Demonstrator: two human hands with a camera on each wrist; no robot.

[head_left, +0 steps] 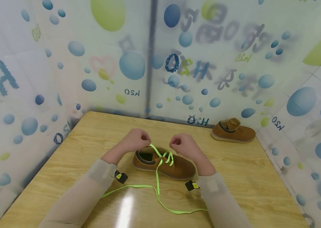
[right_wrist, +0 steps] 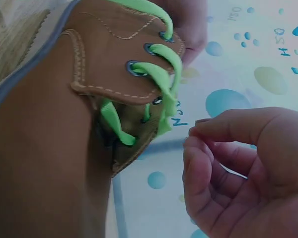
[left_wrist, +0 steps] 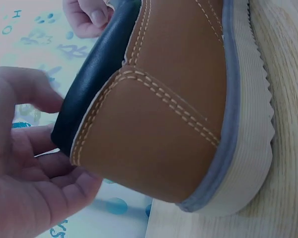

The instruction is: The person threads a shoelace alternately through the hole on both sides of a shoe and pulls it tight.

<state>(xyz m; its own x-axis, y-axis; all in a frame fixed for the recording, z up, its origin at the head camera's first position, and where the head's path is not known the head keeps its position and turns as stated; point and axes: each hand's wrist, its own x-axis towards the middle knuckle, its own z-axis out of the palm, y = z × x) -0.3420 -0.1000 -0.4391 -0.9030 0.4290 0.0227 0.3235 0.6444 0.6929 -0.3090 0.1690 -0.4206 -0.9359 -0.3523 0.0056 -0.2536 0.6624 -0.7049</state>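
Note:
A brown shoe (head_left: pixel 177 167) with a dark collar lies on the table, toe to the right. A bright green shoelace (head_left: pixel 157 177) runs through its eyelets. Above the shoe opening, my left hand (head_left: pixel 134 140) pinches one stretch of the lace at the fingertips; the left wrist view has the heel (left_wrist: pixel 144 144) hiding part of those fingers. My right hand (head_left: pixel 186 145) hovers over the front of the shoe, fingers curled, thumb and forefinger tips together. No lace shows between them in the right wrist view, where green loops (right_wrist: pixel 161 77) hang close beside the fingertips.
A second brown shoe (head_left: pixel 235 133), without a visible lace, stands at the table's back right corner. Green lace also trails over the wooden table (head_left: pixel 248 177) near me, passing under both forearms. Patterned curtain-like walls (head_left: pixel 160 95) close off the back and sides.

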